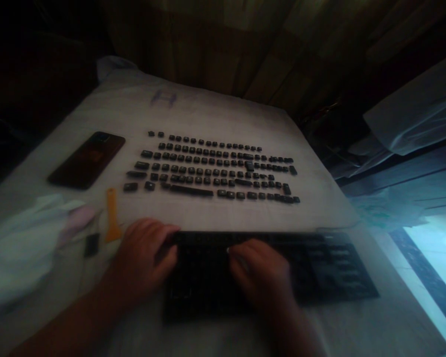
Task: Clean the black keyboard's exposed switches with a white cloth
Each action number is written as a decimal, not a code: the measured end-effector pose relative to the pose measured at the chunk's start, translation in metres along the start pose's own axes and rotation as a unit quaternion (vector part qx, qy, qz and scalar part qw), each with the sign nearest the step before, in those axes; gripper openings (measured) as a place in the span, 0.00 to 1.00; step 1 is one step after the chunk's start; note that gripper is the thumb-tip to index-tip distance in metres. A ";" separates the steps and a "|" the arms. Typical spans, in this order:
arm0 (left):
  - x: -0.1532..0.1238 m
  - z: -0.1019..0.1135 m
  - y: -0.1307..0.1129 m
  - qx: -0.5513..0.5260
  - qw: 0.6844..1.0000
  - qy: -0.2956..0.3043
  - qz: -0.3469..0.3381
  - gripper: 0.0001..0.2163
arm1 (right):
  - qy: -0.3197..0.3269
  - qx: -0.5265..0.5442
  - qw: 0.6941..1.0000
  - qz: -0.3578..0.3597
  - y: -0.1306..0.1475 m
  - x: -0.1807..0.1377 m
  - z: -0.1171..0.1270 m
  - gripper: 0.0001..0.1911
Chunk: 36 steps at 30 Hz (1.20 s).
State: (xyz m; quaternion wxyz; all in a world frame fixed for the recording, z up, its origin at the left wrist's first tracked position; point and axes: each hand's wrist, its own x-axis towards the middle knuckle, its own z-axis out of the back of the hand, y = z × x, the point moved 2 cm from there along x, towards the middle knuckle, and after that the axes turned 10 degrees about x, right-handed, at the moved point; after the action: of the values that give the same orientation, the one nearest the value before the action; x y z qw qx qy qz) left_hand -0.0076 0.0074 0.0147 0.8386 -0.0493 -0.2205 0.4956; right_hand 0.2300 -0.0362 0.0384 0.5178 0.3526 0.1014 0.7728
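Observation:
A black keyboard (301,277) with its keycaps off lies along the table's near side. My left hand (144,258) grips its upper left corner, thumb and fingers around the edge. Over the middle of the keyboard my right hand (262,270) is closed in a pinch. A tiny whitish tip shows at its fingertips; what the thing is I cannot make out in the blur. Beyond the keyboard, loose black keycaps (196,172) are laid out in rows, with the long space bar (192,190) in the nearest row.
Left of the keycaps lies a dark smartphone (87,159). Nearer me are a yellow-orange flat tool (112,215), a small black piece (91,245) and a crumpled white cloth (22,248) with a pink part. A pale cover (223,111) spreads over the table; a curtain (208,44) hangs behind.

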 end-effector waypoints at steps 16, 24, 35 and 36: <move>0.001 0.000 -0.001 -0.009 1.000 0.009 0.009 0.11 | -0.004 -0.015 1.000 -0.015 -0.002 -0.002 -0.003 0.11; -0.001 -0.001 0.000 -0.008 1.000 0.009 0.004 0.11 | 0.003 -0.010 1.000 -0.014 -0.001 0.000 -0.004 0.12; -0.001 -0.001 0.000 -0.005 1.000 0.000 -0.007 0.11 | -0.003 -0.018 0.999 -0.027 -0.001 -0.003 -0.004 0.12; 0.000 -0.001 -0.001 -0.004 1.000 0.000 -0.008 0.11 | -0.005 -0.018 1.000 -0.025 -0.001 -0.003 -0.004 0.12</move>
State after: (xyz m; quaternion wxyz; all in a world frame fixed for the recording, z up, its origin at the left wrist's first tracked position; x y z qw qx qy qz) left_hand -0.0070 0.0068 0.0139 0.8422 -0.0507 -0.2229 0.4884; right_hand 0.2289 -0.0372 0.0335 0.5441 0.3444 0.0938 0.7593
